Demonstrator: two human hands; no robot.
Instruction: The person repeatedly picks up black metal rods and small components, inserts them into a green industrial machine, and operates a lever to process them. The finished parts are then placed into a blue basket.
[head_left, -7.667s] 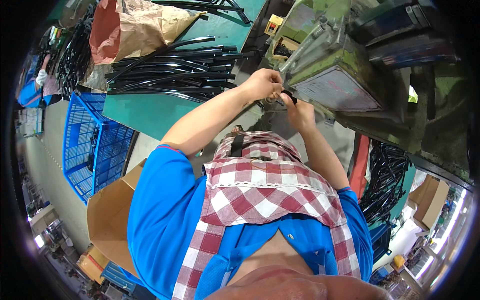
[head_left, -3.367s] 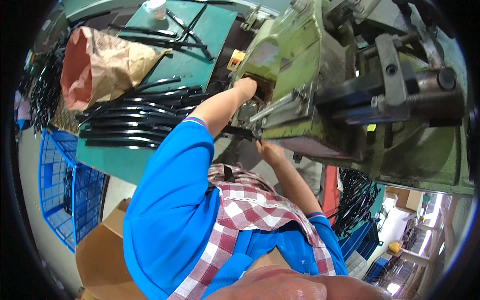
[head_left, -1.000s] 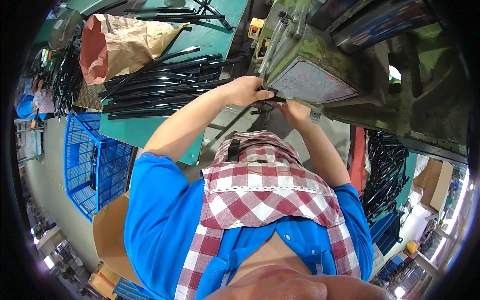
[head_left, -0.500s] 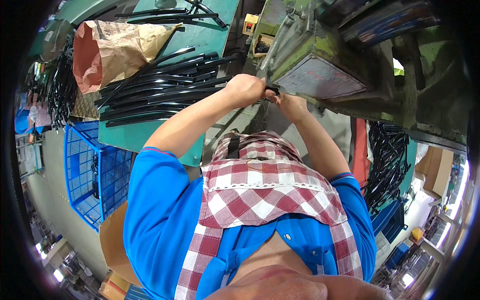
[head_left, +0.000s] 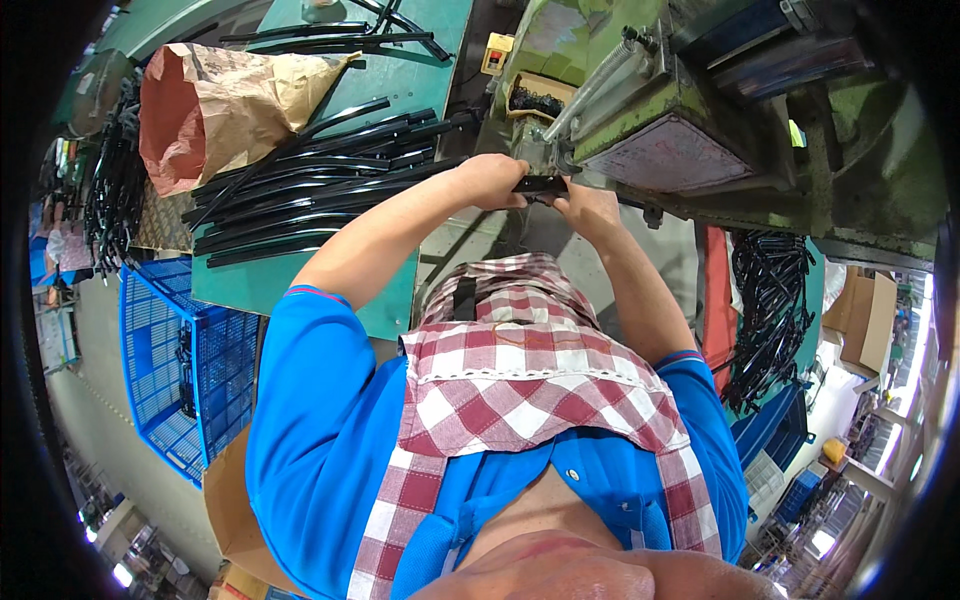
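Observation:
Both hands meet at the front of a green press machine. My left hand grips the left end of a short black metal part, and my right hand holds its right end from below. The part lies level just under the machine's grey die block. My fingers cover most of it.
A pile of long curved black tubes lies on the green table at my left, beside a brown paper sack. A blue plastic crate stands lower left. More black parts hang in a heap at the right. A cardboard box sits by my hip.
Over the earlier frames my left hand reached deep into the machine, then came back. Both hands now hold the black part at the die's front, a little higher in view than before.

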